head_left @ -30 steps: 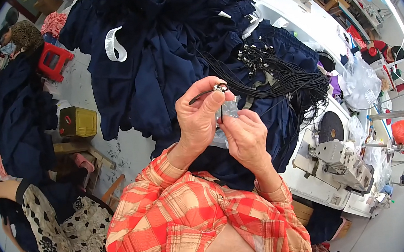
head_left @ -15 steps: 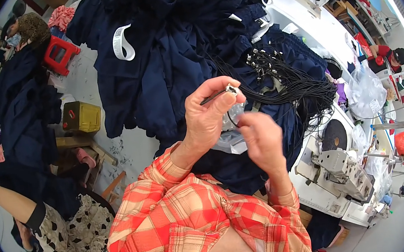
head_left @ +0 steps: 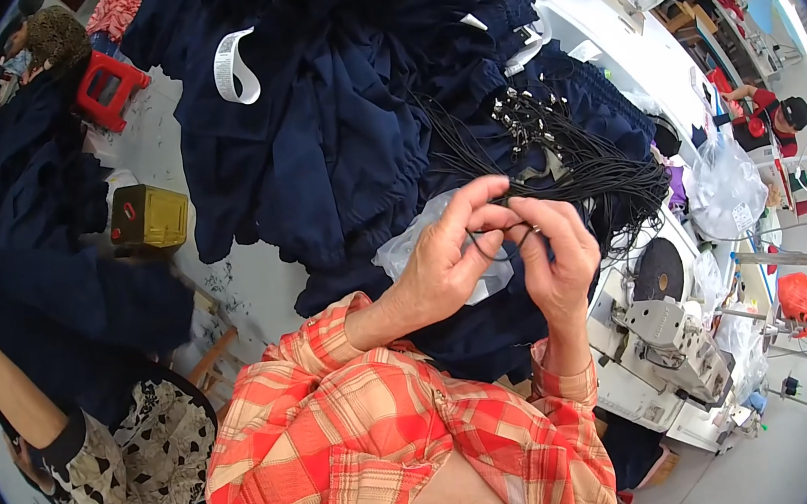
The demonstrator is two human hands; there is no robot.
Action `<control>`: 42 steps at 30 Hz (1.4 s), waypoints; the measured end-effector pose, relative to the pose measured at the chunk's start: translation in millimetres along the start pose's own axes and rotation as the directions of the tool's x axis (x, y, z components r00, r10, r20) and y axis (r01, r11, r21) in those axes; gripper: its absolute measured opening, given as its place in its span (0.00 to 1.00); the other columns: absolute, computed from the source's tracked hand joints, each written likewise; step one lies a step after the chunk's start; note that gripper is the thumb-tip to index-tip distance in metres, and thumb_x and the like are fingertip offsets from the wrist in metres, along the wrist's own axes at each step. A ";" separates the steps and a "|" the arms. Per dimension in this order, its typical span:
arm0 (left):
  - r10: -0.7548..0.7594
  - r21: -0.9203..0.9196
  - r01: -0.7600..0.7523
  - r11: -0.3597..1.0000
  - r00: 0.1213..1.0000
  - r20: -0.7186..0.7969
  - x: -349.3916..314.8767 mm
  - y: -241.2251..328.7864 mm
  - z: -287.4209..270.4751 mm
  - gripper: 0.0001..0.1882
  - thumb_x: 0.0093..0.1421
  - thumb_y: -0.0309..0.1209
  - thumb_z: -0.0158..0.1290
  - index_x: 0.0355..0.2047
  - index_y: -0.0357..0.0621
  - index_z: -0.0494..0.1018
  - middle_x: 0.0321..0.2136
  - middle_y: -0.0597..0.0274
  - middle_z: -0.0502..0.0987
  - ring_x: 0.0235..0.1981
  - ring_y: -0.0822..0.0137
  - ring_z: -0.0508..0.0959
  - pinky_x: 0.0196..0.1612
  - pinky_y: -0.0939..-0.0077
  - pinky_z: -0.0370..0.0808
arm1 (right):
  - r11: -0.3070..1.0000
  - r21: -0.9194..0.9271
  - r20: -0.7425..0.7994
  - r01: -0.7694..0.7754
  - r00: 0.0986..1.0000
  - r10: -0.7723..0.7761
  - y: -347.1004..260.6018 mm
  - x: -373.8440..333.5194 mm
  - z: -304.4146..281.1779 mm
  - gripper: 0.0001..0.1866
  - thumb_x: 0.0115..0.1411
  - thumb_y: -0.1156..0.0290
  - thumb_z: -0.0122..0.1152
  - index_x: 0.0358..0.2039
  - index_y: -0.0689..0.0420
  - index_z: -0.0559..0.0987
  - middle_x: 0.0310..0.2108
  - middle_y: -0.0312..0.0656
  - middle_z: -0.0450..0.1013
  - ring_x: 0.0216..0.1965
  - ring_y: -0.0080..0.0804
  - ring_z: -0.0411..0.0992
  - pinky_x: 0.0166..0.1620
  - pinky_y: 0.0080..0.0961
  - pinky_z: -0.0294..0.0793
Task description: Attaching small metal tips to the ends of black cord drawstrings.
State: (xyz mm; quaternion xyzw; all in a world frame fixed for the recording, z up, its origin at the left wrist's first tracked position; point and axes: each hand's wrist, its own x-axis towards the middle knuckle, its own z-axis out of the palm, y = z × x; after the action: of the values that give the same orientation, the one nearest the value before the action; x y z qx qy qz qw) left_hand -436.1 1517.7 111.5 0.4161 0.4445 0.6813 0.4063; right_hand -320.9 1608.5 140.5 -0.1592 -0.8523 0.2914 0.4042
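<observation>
A thin black cord (head_left: 487, 251) curves between my two hands, close above a clear plastic bag (head_left: 406, 255). My left hand (head_left: 441, 268) pinches it between thumb and fingers. Close by on the right, my right hand (head_left: 563, 263) holds the cord too, its thumb and forefinger together. Something small and dark shows at the right fingertips, too small to make out. Beyond the hands, a bundle of black cords (head_left: 607, 185) with shiny pale ends lies on a heap of navy garments (head_left: 338, 129).
A white curled label strip (head_left: 228, 70) rests on the garments. On the right stands a sewing machine (head_left: 681, 339) beside a black roll (head_left: 659, 271). At left are a co-worker's arm (head_left: 8, 351), a yellow-green can (head_left: 149, 218) and a red stool (head_left: 110, 90).
My hands have come together, the left moving right and down, the right slightly right. The small silvery piece at my left fingertips no longer shows. The co-worker's dark cloth has shifted right.
</observation>
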 end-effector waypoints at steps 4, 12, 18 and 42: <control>0.061 0.148 -0.057 0.987 0.998 -0.023 6.5 2.9 -7.5 0.20 0.55 0.23 0.49 0.49 0.37 0.63 0.37 0.56 0.74 0.39 0.67 0.75 0.43 0.76 0.70 | 0.966 -0.233 -0.479 -0.115 0.877 -0.012 17.4 1.4 -47.2 0.09 0.59 0.80 0.49 0.40 0.65 0.73 0.29 0.44 0.74 0.30 0.29 0.73 0.33 0.19 0.74; -0.129 0.415 0.179 0.892 0.981 -0.146 -0.6 -21.3 -51.3 0.08 0.57 0.23 0.48 0.37 0.35 0.71 0.33 0.63 0.74 0.33 0.75 0.73 0.39 0.82 0.69 | 0.960 -0.180 -0.908 0.217 0.339 -0.246 16.8 29.2 -276.7 0.10 0.56 0.79 0.48 0.38 0.73 0.68 0.28 0.50 0.70 0.30 0.41 0.74 0.30 0.24 0.77; -0.062 0.565 0.104 0.819 0.994 -0.093 2.1 -29.5 -40.9 0.08 0.54 0.25 0.50 0.35 0.37 0.72 0.30 0.56 0.74 0.34 0.60 0.75 0.37 0.73 0.71 | 0.920 -0.381 -0.445 -0.093 0.891 -0.095 74.6 104.0 -210.3 0.20 0.53 0.80 0.45 0.49 0.64 0.70 0.39 0.43 0.73 0.37 0.29 0.74 0.42 0.21 0.72; -0.035 0.894 -0.178 0.411 0.977 0.211 -16.0 -60.6 3.8 0.12 0.43 0.20 0.49 0.31 0.31 0.67 0.30 0.46 0.69 0.33 0.50 0.72 0.35 0.62 0.71 | 0.851 -0.513 0.250 -0.112 0.929 0.273 111.5 32.2 15.8 0.07 0.54 0.65 0.57 0.29 0.55 0.77 0.25 0.41 0.75 0.26 0.34 0.74 0.29 0.28 0.69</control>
State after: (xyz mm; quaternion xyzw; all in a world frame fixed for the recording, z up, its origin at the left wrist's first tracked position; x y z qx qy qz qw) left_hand -416.3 1520.6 52.0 0.6530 0.6815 0.3043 0.1287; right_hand -349.3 1706.0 81.9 -0.2937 -0.9305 0.1270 0.1784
